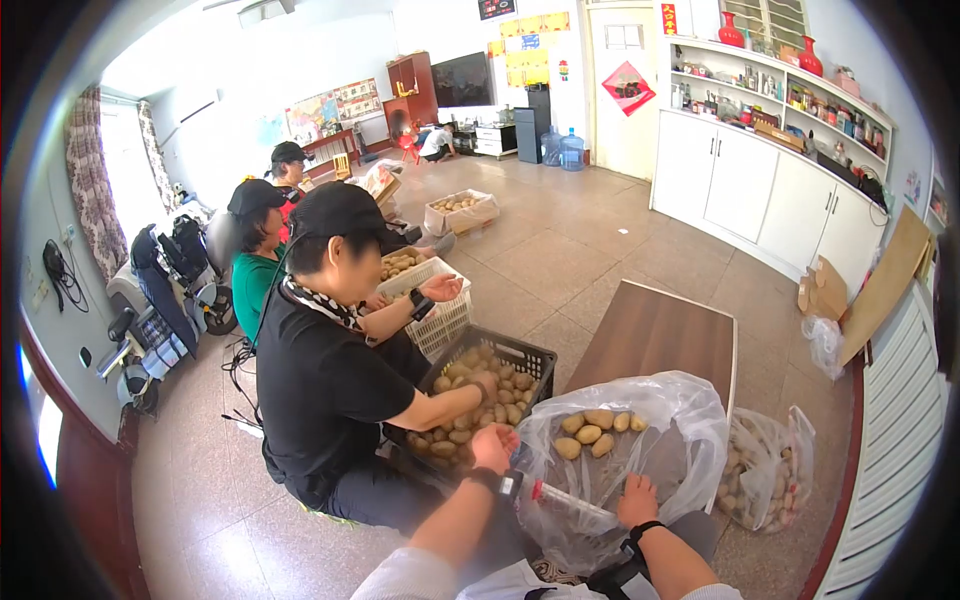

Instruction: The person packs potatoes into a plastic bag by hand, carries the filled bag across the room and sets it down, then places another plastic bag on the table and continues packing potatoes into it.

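Observation:
My left hand [494,446] is at the left edge of a clear plastic bag [690,400], beside a black crate [540,365] of potatoes. Its fingers are curled in; whatever they hold, if anything, is hidden. Low inside the spread bag lies my right hand [637,500], fingers stretched out over the plastic. Several potatoes [590,434] sit together at the bag's far side, apart from both hands. A clear tube-like thing with a red end [538,490] slants between my wrists.
A person in black [330,370] sits at my left, one hand in the crate. A brown board [655,340] stands ahead. Right of the bag is another filled bag [765,470]. Beyond are a white crate [440,325], a potato box [462,215] and other seated people.

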`<control>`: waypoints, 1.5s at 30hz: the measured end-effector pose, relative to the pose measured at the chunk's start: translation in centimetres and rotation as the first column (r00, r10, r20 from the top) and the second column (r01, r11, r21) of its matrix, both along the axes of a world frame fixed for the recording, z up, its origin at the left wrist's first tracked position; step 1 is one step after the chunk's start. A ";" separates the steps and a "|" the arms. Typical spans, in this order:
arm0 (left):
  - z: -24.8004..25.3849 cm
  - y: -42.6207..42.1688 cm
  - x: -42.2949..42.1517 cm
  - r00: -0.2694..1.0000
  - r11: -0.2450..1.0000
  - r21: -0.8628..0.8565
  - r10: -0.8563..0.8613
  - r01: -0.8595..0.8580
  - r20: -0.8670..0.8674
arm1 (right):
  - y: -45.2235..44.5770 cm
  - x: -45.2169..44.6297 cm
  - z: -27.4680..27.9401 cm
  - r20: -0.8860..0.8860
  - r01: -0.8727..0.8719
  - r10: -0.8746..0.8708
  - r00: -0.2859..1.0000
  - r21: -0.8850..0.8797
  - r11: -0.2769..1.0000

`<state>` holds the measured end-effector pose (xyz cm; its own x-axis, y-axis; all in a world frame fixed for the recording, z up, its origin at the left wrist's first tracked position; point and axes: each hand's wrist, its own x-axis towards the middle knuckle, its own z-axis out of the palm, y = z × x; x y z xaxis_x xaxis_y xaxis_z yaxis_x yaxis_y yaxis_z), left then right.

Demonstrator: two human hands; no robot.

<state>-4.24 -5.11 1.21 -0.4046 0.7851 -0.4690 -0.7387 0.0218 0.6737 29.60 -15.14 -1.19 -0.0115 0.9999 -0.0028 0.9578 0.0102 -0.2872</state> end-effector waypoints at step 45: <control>2.5 -8.1 8.8 0.641 0.640 -0.043 -0.762 0.767 0.089 | 2.5 -6.5 0.6 -0.741 -0.093 0.028 0.671 -0.047 0.995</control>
